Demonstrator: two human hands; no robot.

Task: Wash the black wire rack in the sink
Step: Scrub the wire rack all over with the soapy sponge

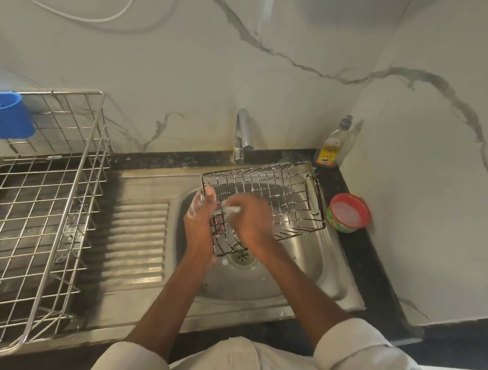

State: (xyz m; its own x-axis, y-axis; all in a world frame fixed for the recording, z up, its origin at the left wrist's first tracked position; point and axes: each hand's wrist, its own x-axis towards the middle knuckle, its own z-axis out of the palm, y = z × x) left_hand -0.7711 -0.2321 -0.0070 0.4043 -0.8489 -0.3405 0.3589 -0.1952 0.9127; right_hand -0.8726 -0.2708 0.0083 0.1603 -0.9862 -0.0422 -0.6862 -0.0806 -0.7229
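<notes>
The black wire rack (278, 194) is tilted over the steel sink (304, 260), its far end up near the tap (243, 136). My left hand (200, 213), soapy, grips the rack's near left edge. My right hand (251, 218) is inside the rack's near end and holds a small pale scrubbing tool (229, 210), blurred, against the wires. The drain (242, 257) shows under the rack's lower corner.
A large steel dish basket (31, 216) with a blue plastic holder (1, 115) stands on the left over the counter. The ribbed drainboard (137, 240) lies between it and the sink. A dish soap bottle (332, 147) and a red-rimmed tub (349, 214) sit at the right, by the wall.
</notes>
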